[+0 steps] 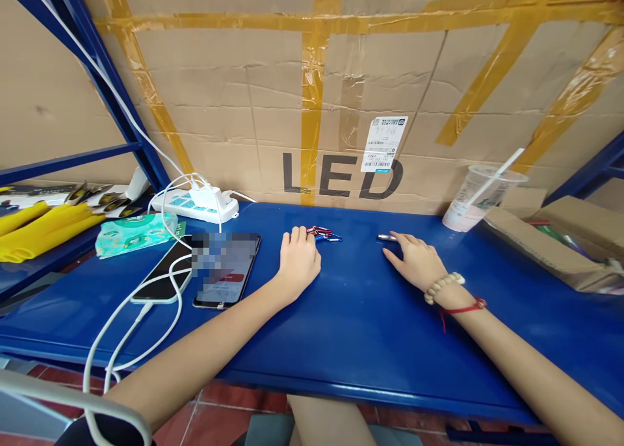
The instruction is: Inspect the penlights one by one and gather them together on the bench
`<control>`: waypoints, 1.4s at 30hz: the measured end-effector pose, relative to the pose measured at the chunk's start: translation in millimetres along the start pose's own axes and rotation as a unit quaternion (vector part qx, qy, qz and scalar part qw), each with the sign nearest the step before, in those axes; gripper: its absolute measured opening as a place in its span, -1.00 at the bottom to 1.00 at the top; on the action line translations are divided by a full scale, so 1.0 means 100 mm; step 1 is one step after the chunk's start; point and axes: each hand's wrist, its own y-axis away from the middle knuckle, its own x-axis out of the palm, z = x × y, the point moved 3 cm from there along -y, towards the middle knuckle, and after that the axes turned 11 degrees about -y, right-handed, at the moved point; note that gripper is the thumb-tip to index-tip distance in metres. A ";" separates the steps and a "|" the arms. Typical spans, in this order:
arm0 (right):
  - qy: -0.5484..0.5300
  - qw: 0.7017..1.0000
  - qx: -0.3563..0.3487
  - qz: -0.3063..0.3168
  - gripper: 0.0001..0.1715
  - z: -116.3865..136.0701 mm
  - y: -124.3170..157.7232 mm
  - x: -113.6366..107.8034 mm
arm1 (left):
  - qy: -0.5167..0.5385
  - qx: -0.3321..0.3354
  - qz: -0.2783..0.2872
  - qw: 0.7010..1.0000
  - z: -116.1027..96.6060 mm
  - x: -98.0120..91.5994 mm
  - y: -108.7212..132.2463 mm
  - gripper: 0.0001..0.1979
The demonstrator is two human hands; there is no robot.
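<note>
My left hand (299, 264) rests on the blue tabletop with its fingers curled over one end of a small bunch of red and blue metal carabiners (327, 235). The clips stick out to the right of the fingers; the part under the hand is hidden. Farther right, a short silver cylinder (385, 237), perhaps a small flashlight, lies on the table. The fingers of my right hand (414, 259) stretch out over its right end, and the thumb is spread away from it. A beaded bracelet (442, 287) and a red cord circle the right wrist.
Two phones (168, 274) with white cables lie at left, before a white power strip (197, 202) and a green tissue pack (136, 233). A plastic cup (463, 215) with a straw and an open cardboard box (541, 248) stand at right. A large carton (273, 108) backs the table (361, 342).
</note>
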 end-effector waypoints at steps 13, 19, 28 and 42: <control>-0.202 0.966 -0.154 0.044 -0.67 0.35 0.08 -0.08 | 0.309 0.028 -0.009 0.951 -0.22 -0.02 0.10 -0.88; -0.199 0.965 -0.157 0.067 -0.68 0.37 0.09 -0.09 | 0.321 0.037 0.009 0.946 -0.22 -0.06 0.11 -0.86; -0.238 0.945 -0.197 0.110 -0.79 0.40 0.09 -0.07 | 0.312 0.046 0.017 0.949 -0.23 -0.04 0.12 -0.80; -0.283 0.929 -0.213 0.109 -0.78 0.52 0.16 -0.10 | 0.305 0.056 -0.001 0.951 -0.22 -0.01 0.11 -0.83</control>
